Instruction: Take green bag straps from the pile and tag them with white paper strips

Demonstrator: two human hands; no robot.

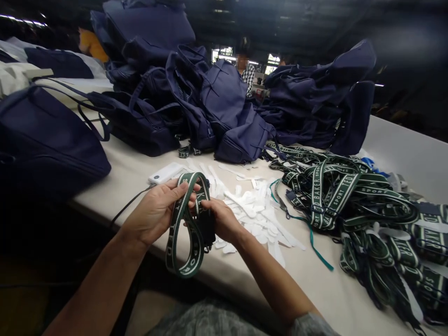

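Both hands grip one green woven strap [184, 238] with white lettering, held above the near edge of the white table [315, 284]. My left hand [159, 210] pinches the top of the strap's loop. My right hand [220, 219] closes on the strap beside a dark fitting. The loop hangs down over the table's edge. Just beyond the hands lies a scatter of white paper strips [255, 210].
A heap of the same green straps [350, 196] covers the table's right side. Several navy bags [217, 102] are piled along the far side, with one more navy bag [45, 140] at the left. A white power bank [164, 172] with a cable lies near my left hand. A person sits far behind.
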